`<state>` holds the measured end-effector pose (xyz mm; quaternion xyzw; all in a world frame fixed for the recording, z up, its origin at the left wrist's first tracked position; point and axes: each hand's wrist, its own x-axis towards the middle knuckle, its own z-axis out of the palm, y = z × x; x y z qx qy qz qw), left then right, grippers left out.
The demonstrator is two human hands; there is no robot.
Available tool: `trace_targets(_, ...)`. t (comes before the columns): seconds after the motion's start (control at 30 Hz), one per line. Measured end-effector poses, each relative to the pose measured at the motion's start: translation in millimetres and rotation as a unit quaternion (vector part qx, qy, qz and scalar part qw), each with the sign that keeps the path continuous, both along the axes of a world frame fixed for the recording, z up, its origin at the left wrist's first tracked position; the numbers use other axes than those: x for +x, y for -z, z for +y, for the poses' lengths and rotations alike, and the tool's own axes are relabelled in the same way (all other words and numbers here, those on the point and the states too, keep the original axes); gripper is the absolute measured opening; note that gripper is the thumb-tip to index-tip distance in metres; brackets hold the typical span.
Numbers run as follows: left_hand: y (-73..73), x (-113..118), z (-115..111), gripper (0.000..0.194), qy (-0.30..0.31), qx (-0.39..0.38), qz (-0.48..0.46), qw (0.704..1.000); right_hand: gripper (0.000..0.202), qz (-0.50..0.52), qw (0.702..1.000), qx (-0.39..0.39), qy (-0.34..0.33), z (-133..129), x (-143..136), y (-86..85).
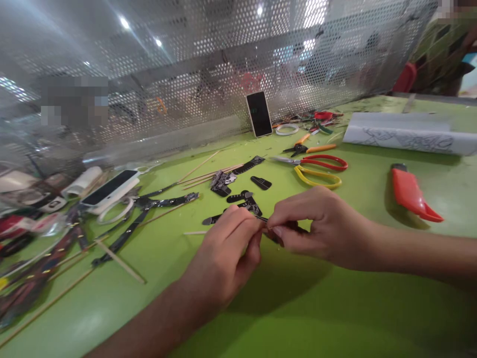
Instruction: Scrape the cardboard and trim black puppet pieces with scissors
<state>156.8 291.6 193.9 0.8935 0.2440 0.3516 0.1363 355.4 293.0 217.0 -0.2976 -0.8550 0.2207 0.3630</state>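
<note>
My left hand [227, 253] and my right hand [328, 223] meet over the green table, fingers pinched together. A thin wooden stick [196, 232] sticks out to the left from behind my left hand and seems to run through its grip. Between the fingertips, a small black piece [262, 218] shows in part; my right fingers pinch it, and the rest is hidden. Just beyond my hands lie black cut-out pieces with white lines [249, 201], partly covered by my left hand. A small black cut-out [261, 183] lies farther back.
Red-and-yellow-handled scissors [320, 166] and orange-handled pliers [309, 148] lie behind my right hand. To the right are a red tool [413, 194] and rolled paper [402, 134]. A phone [259, 114] leans against the perforated screen [208, 74]. Jointed black strips with sticks [128, 238] spread left.
</note>
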Motion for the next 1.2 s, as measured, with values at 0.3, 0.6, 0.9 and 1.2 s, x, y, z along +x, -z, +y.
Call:
trace_targets(0.3,0.1,-0.2,0.6,0.018,0.012,-0.006,-0.009,1.0,0.018,-0.01,1.0,0.018,0.0,-1.1,0.4,1.3)
trace_targets(0.6,0.6,-0.2,1.0,0.016,0.007,-0.012,-0.002,1.0,0.019,-0.032,0.999,0.031,0.012,-3.1,0.3,0.0)
trace_targets(0.9,0.9,-1.3,0.7,0.017,0.008,-0.021,0.004,1.0,0.019,-0.022,0.999,0.023,0.029,-6.1,-1.2,2.9)
trace_targets(1.2,0.2,-4.6,2.7,0.017,-0.049,0.12,0.101,0.986,0.021,-0.061,0.995,0.027,0.073,-6.8,-1.7,-1.0)
